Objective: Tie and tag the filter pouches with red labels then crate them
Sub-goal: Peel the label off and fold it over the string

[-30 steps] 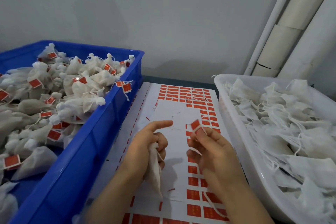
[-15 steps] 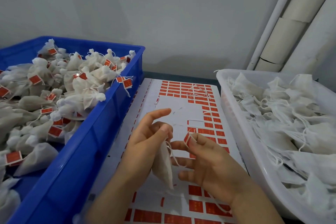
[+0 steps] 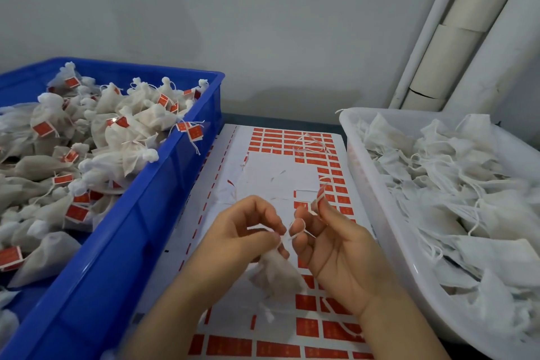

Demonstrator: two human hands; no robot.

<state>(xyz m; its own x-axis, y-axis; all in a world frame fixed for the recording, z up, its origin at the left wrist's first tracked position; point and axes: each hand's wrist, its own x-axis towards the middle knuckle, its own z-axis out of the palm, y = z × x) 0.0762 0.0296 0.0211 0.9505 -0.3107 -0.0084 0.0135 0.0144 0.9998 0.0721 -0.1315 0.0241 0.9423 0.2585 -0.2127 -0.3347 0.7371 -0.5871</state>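
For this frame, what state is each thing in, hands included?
left hand: pinches the pouch's neck
right hand: holds red label at fingertips, string looped round a finger
pouch: hanging from left hand, untagged
red label: peeled off
label sheet: partly used, middle bare
blue crate: holds tagged pouches
white tub: holds untagged pouches
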